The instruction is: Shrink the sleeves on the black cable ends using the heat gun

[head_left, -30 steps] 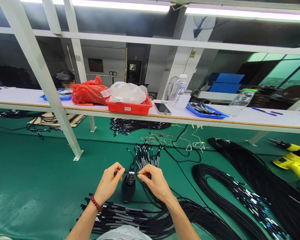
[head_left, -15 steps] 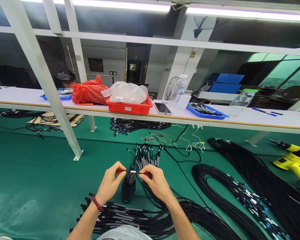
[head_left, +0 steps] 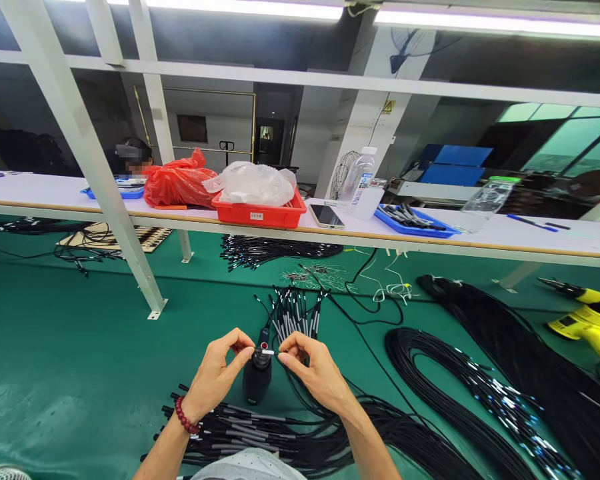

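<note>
A thin black cable with a short white sleeve [head_left: 268, 352] on it is stretched between my two hands. My left hand [head_left: 216, 375], with a dark red bead bracelet [head_left: 186, 416] on the wrist, pinches the cable's left part between thumb and fingertips. My right hand [head_left: 318, 371] closes in a pinch on the right part. Just under the white sleeve stands a black heat gun [head_left: 257, 381], upright, its nozzle glowing red. Behind it lies a bundle of black cables with grey sleeves [head_left: 296, 313]. Another bundle of cables [head_left: 250, 430] lies below my hands.
Coiled black cables [head_left: 410, 353] and a yellow heat gun [head_left: 583, 327] lie to the right on the green surface [head_left: 80, 360]. A raised white shelf [head_left: 325, 230] crosses ahead, holding a red tray [head_left: 260, 215], a phone [head_left: 326, 216], bottles and a blue tray [head_left: 415, 227].
Both hands have moved the cable slightly down, toward me. The glowing nozzle now shows just beyond the white sleeve. The sleeve tilts a little down to the right.
</note>
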A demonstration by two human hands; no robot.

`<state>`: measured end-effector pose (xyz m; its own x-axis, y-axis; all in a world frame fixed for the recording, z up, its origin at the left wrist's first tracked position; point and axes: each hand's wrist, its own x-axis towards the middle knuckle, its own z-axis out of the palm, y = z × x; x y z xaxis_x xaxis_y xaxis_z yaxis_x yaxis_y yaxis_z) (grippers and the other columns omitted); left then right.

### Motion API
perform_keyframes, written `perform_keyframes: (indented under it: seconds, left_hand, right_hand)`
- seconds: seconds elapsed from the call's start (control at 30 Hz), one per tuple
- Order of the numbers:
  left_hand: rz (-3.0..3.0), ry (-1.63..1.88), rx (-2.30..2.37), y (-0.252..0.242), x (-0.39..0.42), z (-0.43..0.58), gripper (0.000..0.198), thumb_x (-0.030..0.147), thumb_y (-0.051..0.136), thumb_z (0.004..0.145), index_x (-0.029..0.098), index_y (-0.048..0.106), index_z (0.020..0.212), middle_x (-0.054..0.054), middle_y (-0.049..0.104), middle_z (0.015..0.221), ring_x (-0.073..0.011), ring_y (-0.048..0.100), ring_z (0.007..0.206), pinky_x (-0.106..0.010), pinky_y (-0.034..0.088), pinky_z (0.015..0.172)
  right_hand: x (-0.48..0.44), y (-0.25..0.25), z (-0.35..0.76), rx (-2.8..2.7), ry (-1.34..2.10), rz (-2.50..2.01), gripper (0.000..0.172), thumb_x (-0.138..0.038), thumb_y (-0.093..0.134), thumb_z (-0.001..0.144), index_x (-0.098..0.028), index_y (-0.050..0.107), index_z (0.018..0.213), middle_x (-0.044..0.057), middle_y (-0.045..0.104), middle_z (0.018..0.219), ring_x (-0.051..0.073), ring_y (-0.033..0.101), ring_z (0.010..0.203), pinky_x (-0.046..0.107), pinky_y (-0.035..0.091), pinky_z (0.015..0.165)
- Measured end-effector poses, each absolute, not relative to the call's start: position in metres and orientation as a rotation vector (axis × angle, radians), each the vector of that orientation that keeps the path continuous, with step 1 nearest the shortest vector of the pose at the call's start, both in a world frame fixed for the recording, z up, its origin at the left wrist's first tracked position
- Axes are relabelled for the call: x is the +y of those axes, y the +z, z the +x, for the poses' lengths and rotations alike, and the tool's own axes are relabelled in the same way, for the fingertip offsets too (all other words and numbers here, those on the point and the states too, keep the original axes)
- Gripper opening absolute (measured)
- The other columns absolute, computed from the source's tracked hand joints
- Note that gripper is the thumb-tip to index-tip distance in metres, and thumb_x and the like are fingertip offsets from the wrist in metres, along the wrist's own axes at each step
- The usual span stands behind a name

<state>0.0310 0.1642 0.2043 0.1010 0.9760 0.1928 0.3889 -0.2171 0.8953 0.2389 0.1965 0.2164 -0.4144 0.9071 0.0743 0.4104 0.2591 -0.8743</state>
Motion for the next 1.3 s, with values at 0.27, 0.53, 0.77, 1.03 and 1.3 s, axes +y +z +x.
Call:
perform_keyframes:
  seconds: [0.27,0.53,0.77,1.03,1.3]
  left_hand:
    - [1.717,1.073,1.385,0.204,0.165,0.029,0.024,0.04,0.048,0.092,0.019,0.06,0.086,-0.001,0.062,0.082,-0.0152,0.055,0.078,-0.026,0.043,0.072]
    - [1.696,1.11,1.419,0.196,0.168,0.027,0.019,0.036,0.053,0.088,0.02,0.062,0.093,-0.002,0.065,0.086,-0.017,0.059,0.082,-0.028,0.045,0.075]
    - [1.79,1.081,1.422,0.191,0.176,0.025,0.02,0.036,0.055,0.088,0.02,0.067,0.086,-0.003,0.068,0.083,-0.0179,0.06,0.079,-0.03,0.046,0.075]
    - [1.983,1.024,1.481,0.191,0.18,0.029,0.018,0.03,0.052,0.089,0.022,0.064,0.079,-0.002,0.067,0.078,-0.0192,0.059,0.081,-0.036,0.044,0.085]
    - [1.797,1.047,1.45,0.195,0.173,0.026,0.021,0.038,0.048,0.091,0.022,0.062,0.093,-0.002,0.065,0.084,-0.0169,0.058,0.077,-0.029,0.046,0.074]
  right_hand:
    - [0.194,0.217,0.235,-1.972,1.042,-1.23,0.028,-0.035,0.051,0.09,-0.017,0.056,0.068,-0.004,0.051,0.062,0.011,0.04,0.06,0.023,0.03,0.056]
    - [0.195,0.214,0.231,-1.973,0.976,-1.252,0.03,-0.036,0.049,0.091,-0.017,0.056,0.068,-0.003,0.052,0.062,0.011,0.043,0.059,0.023,0.03,0.054]
    - [0.2,0.214,0.227,-1.945,0.868,-1.288,0.025,-0.031,0.05,0.088,-0.018,0.055,0.067,-0.002,0.056,0.063,0.013,0.048,0.059,0.023,0.034,0.055]
    - [0.204,0.21,0.226,-2.013,0.75,-1.303,0.021,-0.027,0.049,0.088,-0.02,0.052,0.069,0.0,0.057,0.066,0.014,0.05,0.062,0.025,0.034,0.056]
    - [0.202,0.21,0.23,-1.98,0.845,-1.305,0.038,-0.041,0.043,0.092,-0.019,0.053,0.062,-0.004,0.043,0.055,0.012,0.037,0.053,0.024,0.028,0.052]
